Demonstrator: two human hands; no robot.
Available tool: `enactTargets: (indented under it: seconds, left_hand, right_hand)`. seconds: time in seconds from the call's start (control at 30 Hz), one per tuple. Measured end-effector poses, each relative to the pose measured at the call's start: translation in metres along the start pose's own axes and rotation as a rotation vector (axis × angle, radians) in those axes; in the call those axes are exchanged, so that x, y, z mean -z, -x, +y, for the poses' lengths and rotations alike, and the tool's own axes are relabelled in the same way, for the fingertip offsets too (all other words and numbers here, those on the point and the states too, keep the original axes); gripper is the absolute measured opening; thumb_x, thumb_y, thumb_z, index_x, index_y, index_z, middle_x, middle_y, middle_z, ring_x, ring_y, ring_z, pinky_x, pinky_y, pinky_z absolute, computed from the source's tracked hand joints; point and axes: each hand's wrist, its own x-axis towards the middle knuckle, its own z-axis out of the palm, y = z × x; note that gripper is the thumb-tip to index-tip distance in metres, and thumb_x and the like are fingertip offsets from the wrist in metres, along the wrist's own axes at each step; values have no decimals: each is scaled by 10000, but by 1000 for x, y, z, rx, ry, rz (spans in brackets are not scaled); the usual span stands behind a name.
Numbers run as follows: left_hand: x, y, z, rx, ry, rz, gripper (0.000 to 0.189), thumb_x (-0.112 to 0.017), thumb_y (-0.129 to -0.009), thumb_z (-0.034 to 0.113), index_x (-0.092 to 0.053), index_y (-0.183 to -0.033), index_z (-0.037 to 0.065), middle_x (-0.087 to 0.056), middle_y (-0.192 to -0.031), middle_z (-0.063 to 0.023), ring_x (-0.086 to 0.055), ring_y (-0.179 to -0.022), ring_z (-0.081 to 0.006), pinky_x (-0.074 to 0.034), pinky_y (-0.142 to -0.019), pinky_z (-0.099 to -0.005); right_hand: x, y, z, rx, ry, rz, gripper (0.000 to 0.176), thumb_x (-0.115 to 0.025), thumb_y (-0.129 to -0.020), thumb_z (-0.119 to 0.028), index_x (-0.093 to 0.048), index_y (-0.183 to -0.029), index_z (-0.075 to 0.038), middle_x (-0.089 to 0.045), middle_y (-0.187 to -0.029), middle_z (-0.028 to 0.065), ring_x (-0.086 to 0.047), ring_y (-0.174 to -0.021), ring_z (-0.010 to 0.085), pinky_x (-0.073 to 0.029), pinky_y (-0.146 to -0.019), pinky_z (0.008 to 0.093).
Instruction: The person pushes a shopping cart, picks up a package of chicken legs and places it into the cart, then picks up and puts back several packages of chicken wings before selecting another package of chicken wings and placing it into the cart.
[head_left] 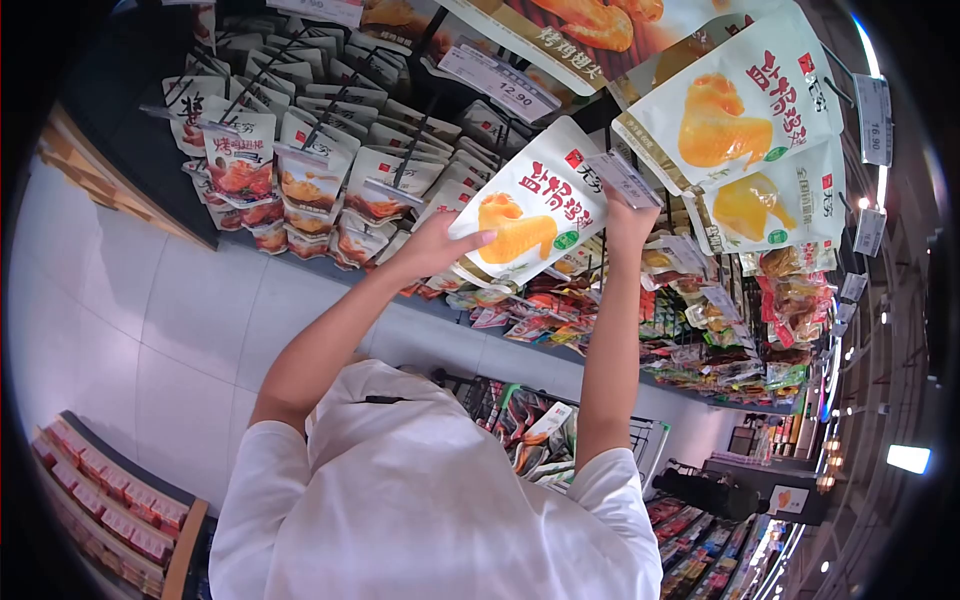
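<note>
A white bag of salt-baked chicken wings, tilted, is in front of the rack, with a yellow wing and red lettering on its face. My left hand grips its lower left edge, thumb across the front. Beside the bag's right edge is my right hand, closed, its fingers partly covered by a price tag. What those fingers hold is hidden. Just to the right hangs a larger-looking bag of the same kind, above another bag with a yellow chicken leg.
Rows of hanging snack bags fill the rack on the left. A price tag reads 12.90. Below my arms is a shopping cart with packages. A low shelf of boxes stands at lower left, across the tiled floor.
</note>
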Motion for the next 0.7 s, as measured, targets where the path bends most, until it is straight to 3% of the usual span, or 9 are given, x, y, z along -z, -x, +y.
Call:
enactTargets:
  seconds: [0.07,0.17,0.27,0.53,0.7]
  left_hand:
    - [1,0,2,12,27,-19,437,-661,-888,294,-588,-1161,-39,-666,-1063,-78,-612,-947,-103,-481,-843,-266]
    - [2,2,0,4,35,-28,427,-665,-886,289,-594,-1144,-43,-669,-1049,-75,-614,-930,-101,-483,-829,-261]
    - [6,7,1,-9,3,-24,424,-667,-884,288,-595,-1136,-46,-672,-1037,-76,-615,-921,-99,-484,-823,-259]
    - [8,0,0,-36,30,-42,419,-671,-881,285,-596,-1131,-42,-672,-1032,-72,-611,-921,-97,-484,-820,-263]
    - [9,5,1,-40,41,-58,437,-672,-879,291,-587,-1152,-39,-665,-1053,-75,-610,-930,-97,-480,-830,-261]
  right_hand:
    - [5,2,0,-1,57,-22,253,-728,-704,29,-651,-941,72,-679,-910,86,-624,-829,136,-479,-780,268]
    - [4,3,5,1,-95,-9,231,-731,-708,9,-667,-922,69,-686,-895,78,-628,-803,134,-480,-768,265]
    - [11,10,1,33,37,-40,198,-726,-717,-16,-686,-891,71,-691,-866,72,-628,-777,127,-478,-754,259]
    - [4,9,-3,75,20,22,167,-718,-726,-28,-692,-861,68,-687,-826,65,-619,-749,117,-469,-729,245]
    - [9,12,5,162,11,33,182,-678,-747,19,-685,-925,55,-681,-932,75,-621,-828,124,-471,-769,245]
